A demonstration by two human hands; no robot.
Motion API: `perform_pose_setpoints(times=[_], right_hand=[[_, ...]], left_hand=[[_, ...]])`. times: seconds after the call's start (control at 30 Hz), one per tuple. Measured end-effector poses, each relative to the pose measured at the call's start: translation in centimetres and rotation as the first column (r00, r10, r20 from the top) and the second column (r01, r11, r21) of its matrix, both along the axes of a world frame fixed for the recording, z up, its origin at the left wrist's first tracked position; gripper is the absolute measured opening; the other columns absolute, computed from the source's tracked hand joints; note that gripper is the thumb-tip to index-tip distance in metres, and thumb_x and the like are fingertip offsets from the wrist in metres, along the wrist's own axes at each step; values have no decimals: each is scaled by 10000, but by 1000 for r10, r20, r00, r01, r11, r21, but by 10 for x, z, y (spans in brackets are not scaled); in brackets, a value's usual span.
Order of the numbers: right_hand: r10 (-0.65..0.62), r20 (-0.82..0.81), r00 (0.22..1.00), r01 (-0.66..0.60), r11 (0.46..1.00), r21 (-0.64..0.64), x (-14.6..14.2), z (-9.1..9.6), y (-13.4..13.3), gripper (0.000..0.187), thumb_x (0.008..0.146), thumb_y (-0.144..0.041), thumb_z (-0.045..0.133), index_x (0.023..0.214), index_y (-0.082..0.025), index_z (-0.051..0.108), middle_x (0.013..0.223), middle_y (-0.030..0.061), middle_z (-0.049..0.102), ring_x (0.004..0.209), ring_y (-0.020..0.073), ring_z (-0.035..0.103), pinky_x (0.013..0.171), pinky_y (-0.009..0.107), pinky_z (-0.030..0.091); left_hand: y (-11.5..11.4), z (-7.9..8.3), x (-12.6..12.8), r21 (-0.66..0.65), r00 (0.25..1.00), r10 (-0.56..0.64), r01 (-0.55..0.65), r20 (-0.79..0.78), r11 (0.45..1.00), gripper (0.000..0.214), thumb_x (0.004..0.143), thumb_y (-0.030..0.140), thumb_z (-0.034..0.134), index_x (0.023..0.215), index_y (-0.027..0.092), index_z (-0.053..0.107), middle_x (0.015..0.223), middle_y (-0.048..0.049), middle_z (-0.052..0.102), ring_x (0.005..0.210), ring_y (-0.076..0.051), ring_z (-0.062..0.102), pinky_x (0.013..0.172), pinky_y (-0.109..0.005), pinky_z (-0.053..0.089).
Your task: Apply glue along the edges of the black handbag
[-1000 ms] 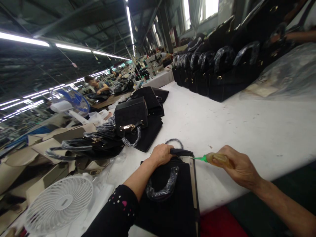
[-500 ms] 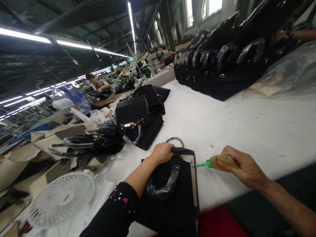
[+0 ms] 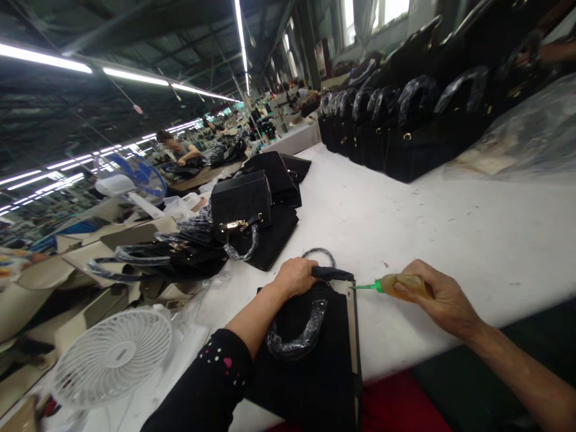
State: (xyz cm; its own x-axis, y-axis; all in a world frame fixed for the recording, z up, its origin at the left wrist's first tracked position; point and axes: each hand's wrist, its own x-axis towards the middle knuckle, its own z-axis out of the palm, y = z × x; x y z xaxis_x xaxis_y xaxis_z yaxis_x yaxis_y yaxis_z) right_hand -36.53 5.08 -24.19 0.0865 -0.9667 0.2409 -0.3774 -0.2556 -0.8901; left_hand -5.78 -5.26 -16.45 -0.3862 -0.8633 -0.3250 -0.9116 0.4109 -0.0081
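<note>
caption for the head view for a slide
Left hand holds a black bag while right hand points a green-tipped bottle at its edge.

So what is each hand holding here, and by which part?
Right hand grips a small amber squeeze bottle by its body, green nozzle at the edge of the black handbag. Left hand clasps that bag's top end.

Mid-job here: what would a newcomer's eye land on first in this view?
Front and centre, the right hand aims a squeeze bottle with a green nozzle at the edge of the black handbag that the left hand holds down on the white table. Behind, at upper right, a row of upright black handbags lines the table; a white fan sits lower left.
</note>
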Motion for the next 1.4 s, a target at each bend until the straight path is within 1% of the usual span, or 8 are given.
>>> perform_pose_setpoints(times=[0.4,0.57,0.7,0.87,1.03,1.17,1.33,1.4], right_hand=[[208,27,978,-209,978,21,1,-3,14,338,995,-464,624,770,-213,595,744,10,547,638,173,528,582,330,416],[76,28,997,-74,996,-55,1,-6,15,251,997,-437,632,883,-214,653,812,33,613,703,201,583,636,359,452],[208,28,978,-207,978,-17,1,-6,17,272,1001,-411,630,814,-215,623,772,20,583,674,187,575,606,341,455],[108,30,994,-104,987,-122,2,-7,20,163,997,-363,644,920,-222,675,847,41,650,739,205,632,654,350,484],[264,49,963,-260,963,-72,3,-5,26,212,1003,-341,633,826,-224,636,785,17,599,672,173,595,603,317,476],[188,52,981,-182,977,-109,4,-4,30,124,996,-304,644,900,-228,661,828,26,629,712,184,623,639,325,490],[299,88,950,-294,954,-64,6,-4,38,207,999,-328,636,821,-223,643,779,25,610,664,178,605,586,312,490],[225,93,970,-217,972,-91,7,-4,40,161,992,-329,646,869,-229,674,809,36,642,698,196,635,612,326,512]], left_hand=[[-1,3,-1,31,1000,-8,8,1,999,207,912,463,658,951,280,747,929,-50,771,953,-268,724,766,-309,515],[-2,2,-1,34,1000,-2,2,3,999,212,914,465,655,953,277,746,921,-56,767,946,-270,725,755,-311,516],[-3,1,0,36,1000,-10,10,-1,999,221,911,476,661,968,281,749,934,-57,769,954,-276,725,769,-317,522],[-3,0,1,34,1000,-16,16,-11,999,229,910,475,660,972,274,751,919,-60,764,942,-277,724,758,-314,522],[-4,-2,2,33,1000,-21,22,-21,999,234,906,485,656,956,276,749,901,-53,760,919,-275,722,746,-315,518],[-5,-3,2,32,1000,-16,17,-24,999,248,913,498,646,959,276,748,916,-56,765,929,-278,722,756,-320,518],[-4,-1,1,38,1000,-17,18,-21,999,238,910,493,658,947,275,746,915,-56,768,931,-277,723,738,-314,502],[-3,0,1,36,1000,-16,16,-17,999,233,914,486,657,948,273,746,919,-55,768,934,-273,722,742,-311,499]])
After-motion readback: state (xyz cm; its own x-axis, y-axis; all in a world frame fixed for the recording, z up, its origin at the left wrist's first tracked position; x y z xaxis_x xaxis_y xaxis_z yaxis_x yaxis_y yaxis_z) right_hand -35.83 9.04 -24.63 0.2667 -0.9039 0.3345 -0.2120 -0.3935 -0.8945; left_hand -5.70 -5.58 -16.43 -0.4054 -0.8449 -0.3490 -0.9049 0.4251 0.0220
